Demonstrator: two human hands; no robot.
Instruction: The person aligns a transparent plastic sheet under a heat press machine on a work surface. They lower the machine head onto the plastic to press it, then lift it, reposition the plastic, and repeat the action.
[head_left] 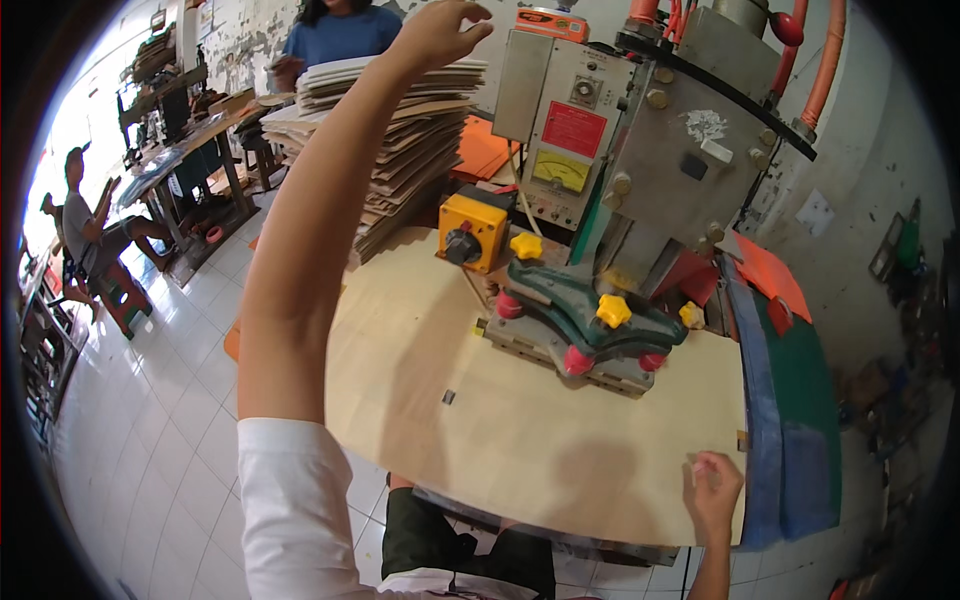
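My left arm stretches up and forward, and my left hand (440, 36) is raised beyond a tall stack of brown and white sheets (415, 150). Its fingers are apart, with nothing visible in them. Low over the front right corner of a pale board (540, 460), my right hand (716, 490) is loosely closed; no object shows in it. On the board stands a press machine (690, 150), its head fitted with a dark green clamp plate (585, 305) with yellow star knobs and red feet. Below the plate sits a metal die block (570, 355).
A yellow switch box (472, 232) with a black knob stands behind the board. The control cabinet (565, 140) carries a red label and a yellow meter. Blue and green sheets (790, 430) hang at the right. One person (340, 40) stands behind the stack; another (88, 215) sits far left.
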